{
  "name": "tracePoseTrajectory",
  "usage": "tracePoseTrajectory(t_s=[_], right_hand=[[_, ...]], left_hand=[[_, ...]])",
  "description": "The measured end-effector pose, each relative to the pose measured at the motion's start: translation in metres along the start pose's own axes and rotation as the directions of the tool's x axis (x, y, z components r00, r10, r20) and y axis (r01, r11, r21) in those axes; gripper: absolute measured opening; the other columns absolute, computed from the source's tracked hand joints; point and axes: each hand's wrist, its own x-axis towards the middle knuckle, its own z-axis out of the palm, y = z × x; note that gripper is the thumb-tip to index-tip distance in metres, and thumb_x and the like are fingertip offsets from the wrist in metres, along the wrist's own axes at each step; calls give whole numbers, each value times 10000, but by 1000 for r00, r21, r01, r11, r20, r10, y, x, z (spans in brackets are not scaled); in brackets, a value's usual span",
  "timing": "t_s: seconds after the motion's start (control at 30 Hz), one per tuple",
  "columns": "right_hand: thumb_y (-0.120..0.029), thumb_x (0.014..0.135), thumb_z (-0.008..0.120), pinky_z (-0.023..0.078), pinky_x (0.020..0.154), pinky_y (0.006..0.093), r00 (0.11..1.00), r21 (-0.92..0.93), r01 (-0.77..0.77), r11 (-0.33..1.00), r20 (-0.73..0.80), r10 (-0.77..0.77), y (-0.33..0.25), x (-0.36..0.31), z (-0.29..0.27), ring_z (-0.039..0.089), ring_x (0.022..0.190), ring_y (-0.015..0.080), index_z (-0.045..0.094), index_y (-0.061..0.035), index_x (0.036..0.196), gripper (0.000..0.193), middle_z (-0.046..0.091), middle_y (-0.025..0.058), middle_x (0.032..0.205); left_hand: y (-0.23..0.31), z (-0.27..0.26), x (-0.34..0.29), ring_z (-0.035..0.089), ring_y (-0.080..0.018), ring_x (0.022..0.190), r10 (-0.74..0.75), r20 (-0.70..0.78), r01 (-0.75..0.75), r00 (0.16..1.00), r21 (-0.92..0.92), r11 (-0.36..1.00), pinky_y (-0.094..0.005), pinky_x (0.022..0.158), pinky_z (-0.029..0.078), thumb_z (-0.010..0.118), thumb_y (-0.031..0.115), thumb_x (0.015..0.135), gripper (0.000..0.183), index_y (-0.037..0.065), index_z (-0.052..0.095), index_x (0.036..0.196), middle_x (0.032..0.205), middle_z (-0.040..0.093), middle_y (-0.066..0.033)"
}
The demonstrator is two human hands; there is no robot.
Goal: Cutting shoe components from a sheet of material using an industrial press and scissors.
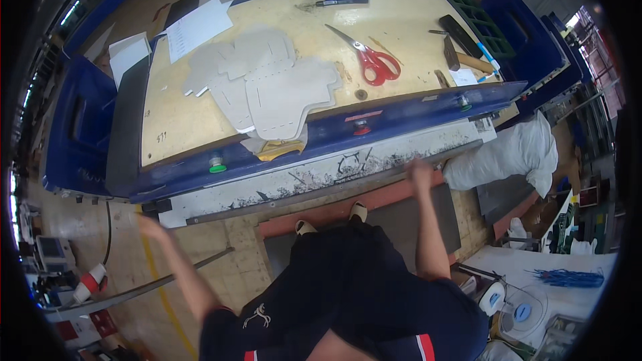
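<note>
Blue-framed bench [314, 37] had a smudgy white panel [281, 186] low along its front. Left hand [153, 228] was near the panel's left end, right hand [420, 174] by its lower edge, both too blurry to tell if spread or pinching. Grey cutouts [281, 90] and red-handled scissors [363, 53] lay up top.

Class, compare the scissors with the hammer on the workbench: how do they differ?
The scissors have two looped red handles; the hammer has one straight brown handle. The scissors lie nearer the middle of the pale tabletop, the hammer nearer its right end. The scissors' blades point upper left; the hammer's handle points right. Both lie unheld on it.
</note>
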Motion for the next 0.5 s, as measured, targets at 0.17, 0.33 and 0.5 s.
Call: tracePoseTrajectory(t_s=[0.17,0.33,0.5], right_hand=[[-302,999,374,438,660,374,638,319,56,946,-740,212,-64,122,-87,536,736,215,587,51,867,433,591,101,779],[-258,952,415,453,725,416,306,68,137,988,-952,23,-75,222,-99,568,794,263,594,71,870,383,614,169,867],[-405,953,442,413,885,382,595,616,426,662,-742,308,-86,204,-60,499,967,240,475,44,1167,498,535,138,1102]], left_hand=[[151,-1,-392,603,-246,683,-189,807,226,560,71,972,-393,610,489,484,380,999,409,41,559,1214,860,626,-120],[279,19,-426,588,-151,539,-350,934,816,-76,260,516,-276,478,453,404,619,960,640,12,576,852,708,597,-69],[259,22,-435,602,-141,540,-242,970,855,-16,139,500,-253,447,450,450,550,973,536,32,534,866,708,594,-60]])
